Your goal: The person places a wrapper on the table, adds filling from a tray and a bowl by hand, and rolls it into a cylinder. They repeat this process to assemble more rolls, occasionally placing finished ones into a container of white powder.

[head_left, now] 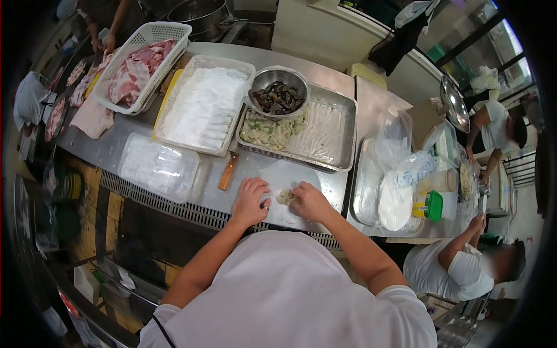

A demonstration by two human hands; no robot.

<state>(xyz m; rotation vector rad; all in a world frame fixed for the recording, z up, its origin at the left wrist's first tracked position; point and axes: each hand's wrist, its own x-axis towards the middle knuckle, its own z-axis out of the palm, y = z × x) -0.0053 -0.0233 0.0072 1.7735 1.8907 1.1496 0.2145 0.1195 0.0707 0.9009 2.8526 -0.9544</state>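
A thin, pale round wrapper (pixel 290 173) lies flat on the steel worktop in front of me. A small clump of pale filling (pixel 285 197) sits at its near edge. My right hand (pixel 310 202) has its fingertips closed on the right side of this clump. Left of the clump, my left hand (pixel 251 201) rests on the worktop with fingers bent and thumb apart; a dark spot shows by the thumb, too small to name. Beyond both hands is a metal tray (pixel 350 139) holding green-flecked filling (pixel 270 129) and pale strips (pixel 325 130). A wooden-handled tool (pixel 228 171) lies beyond my left hand.
A metal colander (pixel 268 74) of dark pieces rests on the tray. Leftward are a white bin (pixel 250 72) of white rolls, a lidded plastic box (pixel 158 168) and a basket (pixel 180 33) of raw meat. Bags and a green-lidded tub (pixel 433 205) stand right. Other people work nearby.
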